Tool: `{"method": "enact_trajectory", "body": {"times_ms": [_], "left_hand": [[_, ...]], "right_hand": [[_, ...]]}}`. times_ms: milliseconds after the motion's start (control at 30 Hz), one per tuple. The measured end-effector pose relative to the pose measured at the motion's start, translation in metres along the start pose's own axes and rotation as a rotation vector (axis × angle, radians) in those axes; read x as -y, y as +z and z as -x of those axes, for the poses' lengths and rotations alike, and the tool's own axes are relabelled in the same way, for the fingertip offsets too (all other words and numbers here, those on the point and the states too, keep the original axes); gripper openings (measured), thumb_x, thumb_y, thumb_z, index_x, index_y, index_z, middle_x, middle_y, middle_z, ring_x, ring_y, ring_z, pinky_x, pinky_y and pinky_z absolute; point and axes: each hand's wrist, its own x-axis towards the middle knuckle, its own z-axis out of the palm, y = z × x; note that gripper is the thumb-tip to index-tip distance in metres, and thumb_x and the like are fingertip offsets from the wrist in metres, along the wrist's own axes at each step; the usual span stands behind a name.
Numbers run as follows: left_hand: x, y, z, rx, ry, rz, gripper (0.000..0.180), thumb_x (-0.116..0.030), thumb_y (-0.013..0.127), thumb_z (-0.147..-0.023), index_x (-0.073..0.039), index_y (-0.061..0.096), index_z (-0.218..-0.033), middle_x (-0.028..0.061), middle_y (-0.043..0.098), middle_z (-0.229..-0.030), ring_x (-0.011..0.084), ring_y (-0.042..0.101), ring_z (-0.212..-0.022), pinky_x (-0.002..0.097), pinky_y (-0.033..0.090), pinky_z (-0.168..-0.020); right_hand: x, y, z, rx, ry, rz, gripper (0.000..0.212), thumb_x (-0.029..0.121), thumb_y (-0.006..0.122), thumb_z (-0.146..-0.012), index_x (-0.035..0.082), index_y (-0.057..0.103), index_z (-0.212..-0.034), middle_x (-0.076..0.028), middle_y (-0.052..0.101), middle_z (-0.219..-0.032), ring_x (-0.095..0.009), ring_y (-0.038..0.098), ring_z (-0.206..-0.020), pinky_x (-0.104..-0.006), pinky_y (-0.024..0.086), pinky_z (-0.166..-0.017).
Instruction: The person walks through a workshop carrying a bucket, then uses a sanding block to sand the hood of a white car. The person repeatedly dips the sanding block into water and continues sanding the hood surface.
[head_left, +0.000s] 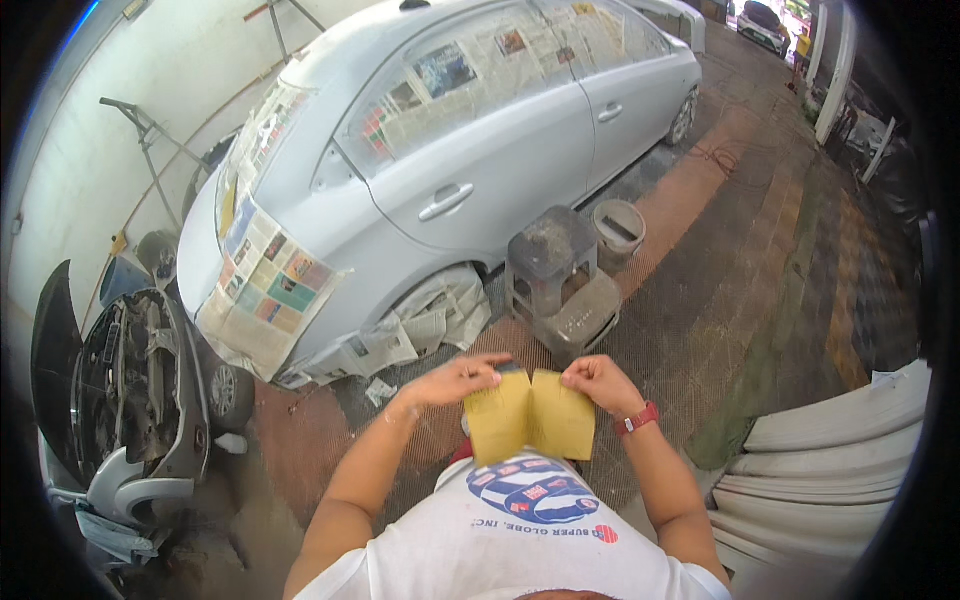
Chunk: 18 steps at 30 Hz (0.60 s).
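Observation:
In front of my shirt I hold a yellow sandpaper sheet [497,415] between both hands. A gap runs down from its top edge, parting it into two halves; whether they still join at the bottom I cannot tell. My left hand [462,378] pinches the upper corner of the left half, where a dark patch shows behind the fingers. The top of the right half is pinched by my right hand [604,386], with a red watch on that wrist. Beyond my hands stands a pale grey car [480,205], its windows and rear wheel covered in newspaper [275,275].
A grey plastic stool [552,245] stands beside the car, with a dusty container [575,315] against its near side and a white bucket [618,228] behind. Car parts [140,390] and a wheel [228,395] lie at left. Stacked white panels [835,465] fill the lower right.

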Motion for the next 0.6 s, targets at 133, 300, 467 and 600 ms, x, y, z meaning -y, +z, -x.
{"method": "enact_trajectory", "body": {"times_ms": [133, 300, 467, 600], "left_hand": [[0.045, -0.024, 0.015, -0.674, -0.081, 0.382, 0.036, -0.033, 0.064, -0.107, -0.001, 0.078, -0.115, 0.0212, 0.047, -0.163, 0.0299, 0.044, -0.151, 0.0413, 0.036, -0.122], [0.055, -0.023, -0.008, -1.130, 0.110, 0.258, 0.031, -0.030, 0.067, -0.106, -0.001, 0.080, -0.108, 0.0234, 0.043, -0.165, 0.0316, 0.039, -0.154, 0.0425, 0.033, -0.123], [0.020, 0.005, -0.033, -0.973, 0.116, 0.218, 0.035, -0.033, 0.066, -0.107, -0.003, 0.081, -0.113, 0.0199, 0.041, -0.167, 0.0320, 0.041, -0.154, 0.0446, 0.035, -0.122], [0.022, 0.013, -0.035, -0.873, 0.098, 0.040, 0.032, -0.034, 0.068, -0.105, -0.006, 0.082, -0.115, 0.0158, 0.041, -0.168, 0.0346, 0.039, -0.155, 0.0464, 0.030, -0.126]], "right_hand": [[-0.025, -0.031, 0.002, -0.602, -0.146, -0.262, 0.008, 0.011, 0.071, -0.101, 0.003, 0.073, -0.098, 0.001, 0.074, -0.092, -0.007, 0.066, -0.083, -0.0256, 0.054, -0.077], [0.071, 0.010, -0.003, -0.588, -0.288, -0.722, 0.011, 0.007, 0.071, -0.102, 0.000, 0.068, -0.109, -0.003, 0.074, -0.098, -0.007, 0.067, -0.086, -0.0239, 0.052, -0.081], [0.043, 0.028, -0.049, -0.358, -0.225, -0.441, 0.010, 0.006, 0.072, -0.100, 0.000, 0.068, -0.106, -0.004, 0.075, -0.095, -0.007, 0.069, -0.083, -0.0231, 0.053, -0.076], [0.030, 0.036, -0.064, -0.467, -0.207, -0.215, 0.007, 0.005, 0.072, -0.100, 0.001, 0.068, -0.103, -0.004, 0.076, -0.090, -0.007, 0.069, -0.076, -0.0217, 0.053, -0.069]]}}
